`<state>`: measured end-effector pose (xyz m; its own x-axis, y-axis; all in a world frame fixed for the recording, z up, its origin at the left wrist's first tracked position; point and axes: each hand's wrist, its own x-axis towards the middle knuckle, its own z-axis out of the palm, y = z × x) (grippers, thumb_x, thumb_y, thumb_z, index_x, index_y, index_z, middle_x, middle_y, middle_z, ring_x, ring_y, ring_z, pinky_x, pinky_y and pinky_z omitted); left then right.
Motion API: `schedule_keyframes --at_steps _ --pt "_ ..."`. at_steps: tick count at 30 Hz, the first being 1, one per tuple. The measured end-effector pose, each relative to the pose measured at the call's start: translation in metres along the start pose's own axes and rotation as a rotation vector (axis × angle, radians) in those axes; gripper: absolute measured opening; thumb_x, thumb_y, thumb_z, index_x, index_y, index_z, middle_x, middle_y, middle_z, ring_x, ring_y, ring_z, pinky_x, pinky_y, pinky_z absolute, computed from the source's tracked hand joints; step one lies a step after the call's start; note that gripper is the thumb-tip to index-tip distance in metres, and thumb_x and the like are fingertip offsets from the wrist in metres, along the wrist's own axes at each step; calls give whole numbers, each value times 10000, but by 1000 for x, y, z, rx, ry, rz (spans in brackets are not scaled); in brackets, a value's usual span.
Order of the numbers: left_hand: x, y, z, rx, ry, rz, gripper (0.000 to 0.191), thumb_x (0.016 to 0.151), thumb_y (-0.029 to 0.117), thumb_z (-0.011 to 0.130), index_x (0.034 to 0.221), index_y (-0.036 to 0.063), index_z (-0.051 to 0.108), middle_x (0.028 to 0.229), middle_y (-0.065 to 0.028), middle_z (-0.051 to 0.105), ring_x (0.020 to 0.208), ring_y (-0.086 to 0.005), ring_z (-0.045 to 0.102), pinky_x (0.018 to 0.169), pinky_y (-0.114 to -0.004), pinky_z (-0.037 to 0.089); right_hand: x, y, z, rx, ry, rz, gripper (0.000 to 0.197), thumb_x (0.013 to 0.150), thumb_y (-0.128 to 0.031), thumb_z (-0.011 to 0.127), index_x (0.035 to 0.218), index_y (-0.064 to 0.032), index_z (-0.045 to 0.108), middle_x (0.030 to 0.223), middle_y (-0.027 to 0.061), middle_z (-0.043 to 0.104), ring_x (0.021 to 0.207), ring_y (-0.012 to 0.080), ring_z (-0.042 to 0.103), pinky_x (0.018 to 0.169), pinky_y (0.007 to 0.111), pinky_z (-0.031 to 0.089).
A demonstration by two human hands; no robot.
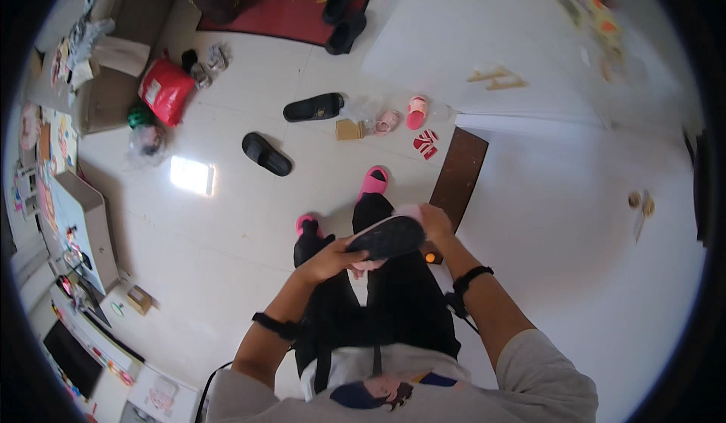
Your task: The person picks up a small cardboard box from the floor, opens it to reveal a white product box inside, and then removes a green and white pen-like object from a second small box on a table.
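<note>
A pink shoe with a dark patterned sole (391, 240) is held above my legs, its sole facing up towards me. My left hand (337, 259) grips one end, with the thumb near the edge of the sole. At the other end my right hand (435, 224) closes around a pale pink part; its fingers are partly hidden and blurred. Below, on the floor, a brown doorway strip (462, 165) lies beyond my right hand. A small orange ball (430, 258) rests close to that strip. My feet wear bright pink slippers (374, 181).
Ahead on the tiles lie a black slide (313, 107), another black slide (267, 154), a cardboard box (349, 129), a pink child's clog (387, 122) and red striped sandals (426, 144). A white door (510, 43) stands at right. A red bag (165, 91) leans by the sofa (108, 102).
</note>
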<state>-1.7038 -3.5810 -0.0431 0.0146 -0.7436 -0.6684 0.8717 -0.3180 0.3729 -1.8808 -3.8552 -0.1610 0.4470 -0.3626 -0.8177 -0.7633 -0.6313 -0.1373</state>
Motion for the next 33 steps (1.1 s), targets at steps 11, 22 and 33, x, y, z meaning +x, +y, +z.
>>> schedule_keyframes --at_steps 11,22,33 --pt "113 -154 -215 270 1017 -40 153 829 73 483 954 25 409 819 -78 519 681 -138 525 582 -272 455 360 -53 118 -177 50 -302 296 771 -208 571 1007 -35 524 1278 176 372 917 329 560 775 388 468" --pt "243 -119 -180 962 880 369 237 667 36 575 897 73 534 913 -135 484 819 -321 524 669 -397 451 252 -34 102 607 116 -148 177 817 -181 594 865 -14 561 782 57 566 727 143 528 667 266 424" --pt "258 -85 -107 1014 600 641 158 648 28 565 799 72 579 902 -67 520 808 -242 541 678 -346 453 120 -85 41 479 -71 -431 527 759 -65 583 1261 -67 423 1026 155 517 939 246 509 817 291 396"
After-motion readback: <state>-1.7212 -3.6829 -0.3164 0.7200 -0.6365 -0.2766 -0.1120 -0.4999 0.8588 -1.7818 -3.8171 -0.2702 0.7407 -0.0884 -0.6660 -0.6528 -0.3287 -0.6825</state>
